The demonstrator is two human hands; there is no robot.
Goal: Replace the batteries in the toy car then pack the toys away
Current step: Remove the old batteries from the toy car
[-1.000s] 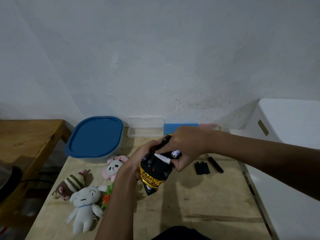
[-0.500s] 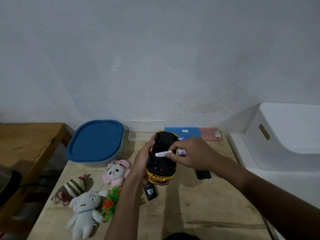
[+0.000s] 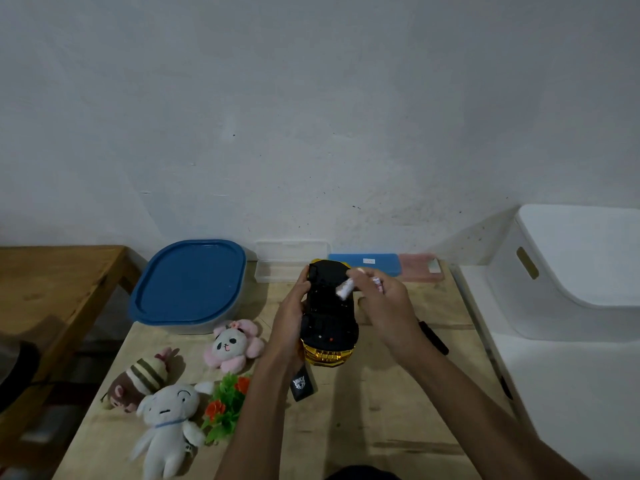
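The gold toy car (image 3: 329,320) lies upside down over the table, black underside up. My left hand (image 3: 290,317) grips its left side. My right hand (image 3: 388,306) hovers at the car's right, pinching white batteries (image 3: 344,289) over the underside; they are blurred. A black tag (image 3: 304,384) hangs from the car's near end. Four soft toys lie at the left: a pink panda plush (image 3: 232,344), a brown striped plush (image 3: 138,381), a white plush (image 3: 169,424) and a green and orange plant toy (image 3: 227,405).
A blue-lidded container (image 3: 188,284) stands at the back left, with a clear box (image 3: 287,259), a blue case (image 3: 372,263) and a pink case (image 3: 420,268) along the wall. A black screwdriver (image 3: 434,337) lies right of my wrist. A white bin (image 3: 571,268) stands at the right.
The car has been lowered and turned lengthwise, away from me. My right hand has lifted the batteries a little toward the car's far end.
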